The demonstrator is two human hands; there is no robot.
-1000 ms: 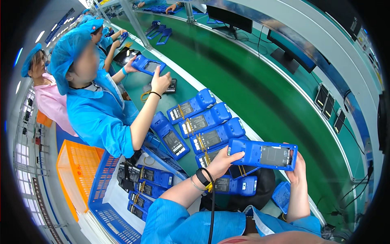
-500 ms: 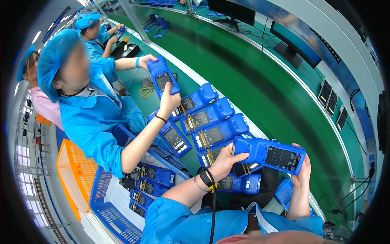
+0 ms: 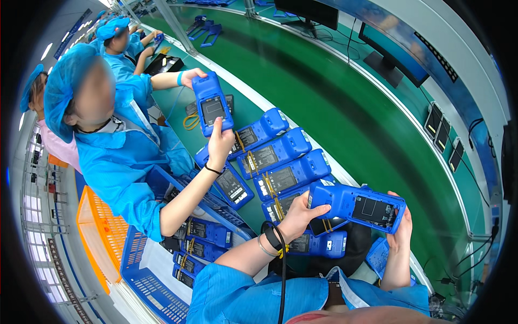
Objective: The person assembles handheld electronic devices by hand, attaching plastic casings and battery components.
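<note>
A long blue plastic handheld device runs left-to-right from left hand to right hand, each grip closed on one end.

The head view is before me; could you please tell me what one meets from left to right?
Orange basket, blue basket, wearer's left hand, held blue handset, wearer's right hand, three dark devices.

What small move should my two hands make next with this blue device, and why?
Perhaps let the left hand support the device and free the right hand, since both hold it and its open bay looks empty, while banded devices nearby carry dark packs.
</note>
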